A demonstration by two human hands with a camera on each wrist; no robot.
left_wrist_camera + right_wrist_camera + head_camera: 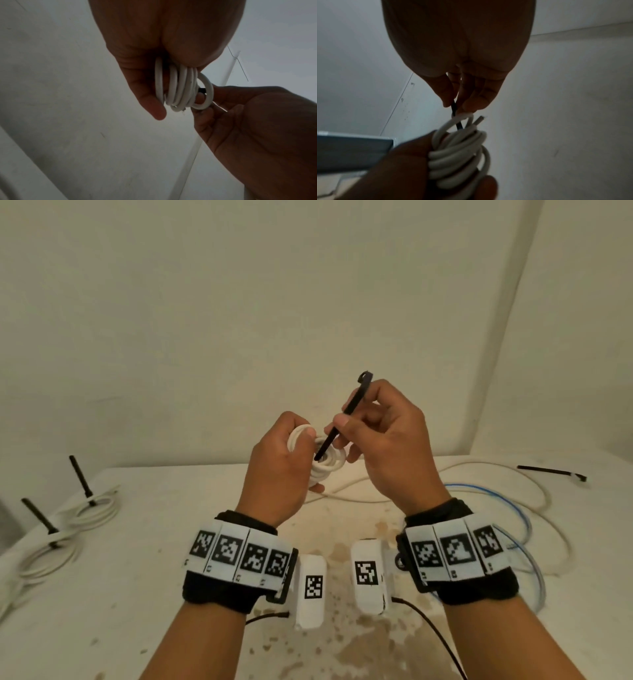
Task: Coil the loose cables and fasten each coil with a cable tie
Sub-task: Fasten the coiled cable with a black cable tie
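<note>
We hold one small coil of white round cable [325,462] gripped in our left hand [277,463], raised above the stained white counter [144,594]. Our right hand [387,446] pinches one black plastic cable tie [346,416], its tip inside the coil. Two tied white coils [68,529] lie far left; one spare black tie [551,472] lies far right beside two loose cables [527,508], one white and one blue.
</note>
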